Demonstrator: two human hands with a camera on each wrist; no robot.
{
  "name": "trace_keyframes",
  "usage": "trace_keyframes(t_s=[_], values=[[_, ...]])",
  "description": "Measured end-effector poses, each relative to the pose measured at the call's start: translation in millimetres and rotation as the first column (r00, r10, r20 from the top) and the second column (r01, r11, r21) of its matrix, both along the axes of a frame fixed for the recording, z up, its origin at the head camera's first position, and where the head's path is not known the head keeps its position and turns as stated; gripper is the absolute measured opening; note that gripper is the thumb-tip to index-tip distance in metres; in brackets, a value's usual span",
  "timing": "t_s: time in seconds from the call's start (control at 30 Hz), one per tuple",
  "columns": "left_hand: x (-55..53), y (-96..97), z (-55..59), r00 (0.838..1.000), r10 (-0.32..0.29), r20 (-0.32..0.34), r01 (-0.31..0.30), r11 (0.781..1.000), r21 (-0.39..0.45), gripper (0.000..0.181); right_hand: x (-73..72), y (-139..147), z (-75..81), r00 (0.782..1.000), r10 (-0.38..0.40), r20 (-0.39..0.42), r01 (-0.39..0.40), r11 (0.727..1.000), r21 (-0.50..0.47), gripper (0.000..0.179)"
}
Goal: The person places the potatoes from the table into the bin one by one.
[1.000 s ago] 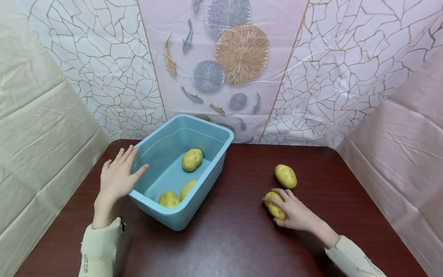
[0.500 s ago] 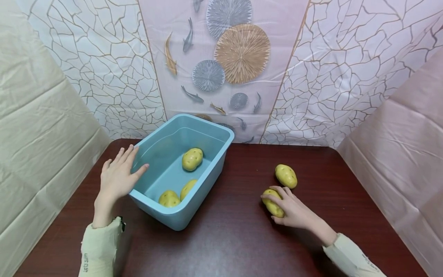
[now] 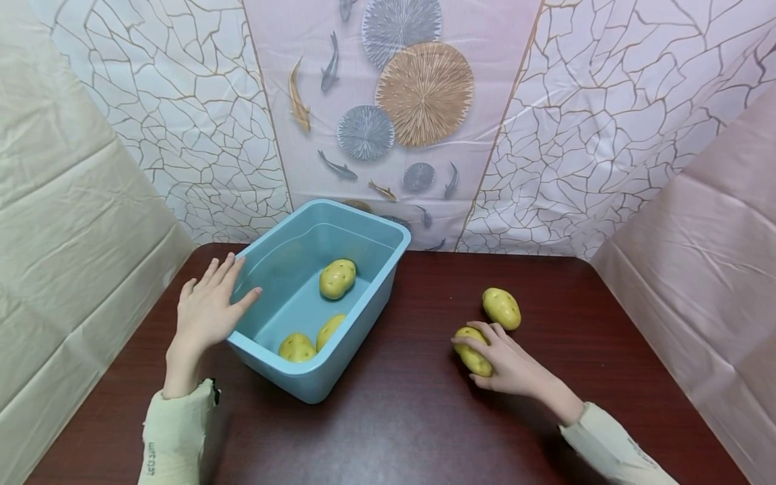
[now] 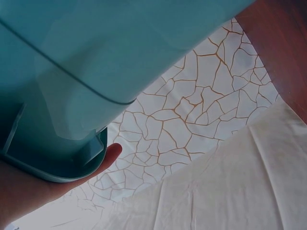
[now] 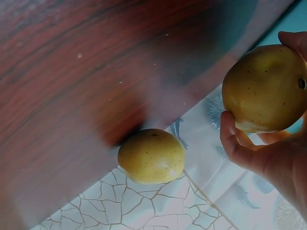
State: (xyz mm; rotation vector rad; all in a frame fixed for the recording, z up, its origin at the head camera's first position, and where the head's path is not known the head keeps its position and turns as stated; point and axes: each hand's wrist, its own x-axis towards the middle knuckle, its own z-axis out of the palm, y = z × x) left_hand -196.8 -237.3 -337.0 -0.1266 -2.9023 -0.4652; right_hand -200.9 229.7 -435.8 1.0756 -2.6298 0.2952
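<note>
My right hand (image 3: 508,366) grips a glossy yellow, oval, dark-specked potato (image 3: 475,364)

In the head view, I hold this potato above or on the dark reddish-brown wooden table (image 3: 412,424), fingers over its top and thumb at its near side; I cannot tell whether it touches the wood. A second yellow oval potato (image 3: 502,309) lies on the table just beyond my knuckles. Well to the left stands a light blue rectangular plastic tub (image 3: 353,353), set at a slant, with three more yellow rounded potatoes (image 3: 337,279) inside: two near the close end, one farther back. My left hand (image 3: 209,315) is spread wide at the tub's left rim, thumb reaching over the inside.

In the left wrist view, that hand touches the outside of the rim, one fingertip showing past its edge. A white cloth with brown crackle lines (image 4: 192,110) hangs beyond.

In the right wrist view, my curled fingers pinch the held potato from two sides, apart from the loose one
</note>
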Motion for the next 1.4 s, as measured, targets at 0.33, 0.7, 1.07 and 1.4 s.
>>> trace_keyframes(t_s=[0.33,0.7,1.07,1.4], values=[[0.6,-0.5,0.9,1.0,-0.009,0.018,0.009,1.0,-0.011,0.07,-3.3,-11,5.9,1.0,0.015,0.017,-0.014,1.0,-0.004,0.06],[1.5,0.3,1.6,1.0,-0.011,0.026,0.011,1.0,-0.009,0.07,-8.4,-18,10.1,0.998,0.053,-0.033,-0.054,0.998,-0.011,0.061],[1.4,0.2,2.0,1.0,-0.011,0.016,0.011,1.0,-0.008,0.07,-11.2,-25,24.2,0.999,0.035,-0.025,-0.036,0.999,-0.005,0.061],[1.8,0.9,1.6,1.0,-0.007,0.017,0.007,1.0,-0.006,0.07,-13.8,-31,35.9,0.999,0.038,-0.036,-0.038,0.999,0.012,0.061]])
